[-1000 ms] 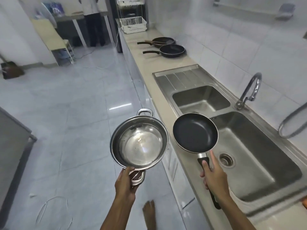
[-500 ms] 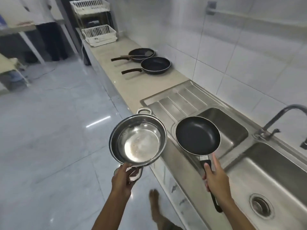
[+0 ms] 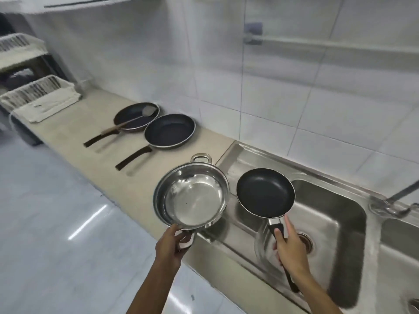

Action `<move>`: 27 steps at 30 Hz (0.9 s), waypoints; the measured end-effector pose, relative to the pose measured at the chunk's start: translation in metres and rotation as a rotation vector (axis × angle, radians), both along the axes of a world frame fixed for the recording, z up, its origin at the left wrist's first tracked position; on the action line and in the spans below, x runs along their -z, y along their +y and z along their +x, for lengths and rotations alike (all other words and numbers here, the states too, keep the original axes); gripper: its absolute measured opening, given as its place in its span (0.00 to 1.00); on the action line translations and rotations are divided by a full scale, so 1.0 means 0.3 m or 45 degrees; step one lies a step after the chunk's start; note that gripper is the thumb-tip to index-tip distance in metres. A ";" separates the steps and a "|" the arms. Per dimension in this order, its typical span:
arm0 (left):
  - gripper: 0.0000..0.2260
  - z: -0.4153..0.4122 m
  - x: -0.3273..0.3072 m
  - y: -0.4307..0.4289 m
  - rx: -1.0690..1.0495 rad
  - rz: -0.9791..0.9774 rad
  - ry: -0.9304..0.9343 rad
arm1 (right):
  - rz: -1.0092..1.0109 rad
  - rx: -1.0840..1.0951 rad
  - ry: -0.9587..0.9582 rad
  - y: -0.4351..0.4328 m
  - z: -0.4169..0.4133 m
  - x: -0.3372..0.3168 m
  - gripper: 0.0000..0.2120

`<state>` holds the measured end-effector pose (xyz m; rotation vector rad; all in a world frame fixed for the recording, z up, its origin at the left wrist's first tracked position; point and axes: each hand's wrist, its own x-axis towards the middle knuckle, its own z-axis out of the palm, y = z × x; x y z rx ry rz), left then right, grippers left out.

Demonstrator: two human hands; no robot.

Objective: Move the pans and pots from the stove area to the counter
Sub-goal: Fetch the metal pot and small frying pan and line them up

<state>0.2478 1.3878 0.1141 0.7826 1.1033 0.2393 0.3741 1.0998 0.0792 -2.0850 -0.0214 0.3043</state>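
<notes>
My left hand [image 3: 172, 244] grips the near handle of a shiny steel pot [image 3: 191, 196], held in the air above the front edge of the beige counter [image 3: 74, 132]. My right hand [image 3: 290, 248] grips the black handle of a small black frying pan [image 3: 265, 192], held above the sink's drainboard and left basin. Two larger black frying pans rest on the counter further along: one [image 3: 170, 130] nearer, one [image 3: 136, 116] behind it with a metal spatula [image 3: 147, 109] lying across it.
A steel double sink [image 3: 335, 223] with a tap [image 3: 394, 200] fills the right side. White wire dish racks [image 3: 38, 96] stand at the counter's far left end. Tiled wall runs behind; glossy floor lies to the left.
My view has advanced along the counter and turned right; the two resting pans are now much closer. Both hands still carry the pot and small pan, now over the drainboard area.
</notes>
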 end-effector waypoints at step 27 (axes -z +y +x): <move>0.11 0.811 0.181 0.830 0.780 0.011 0.073 | -0.053 0.849 0.139 0.743 0.281 0.169 0.25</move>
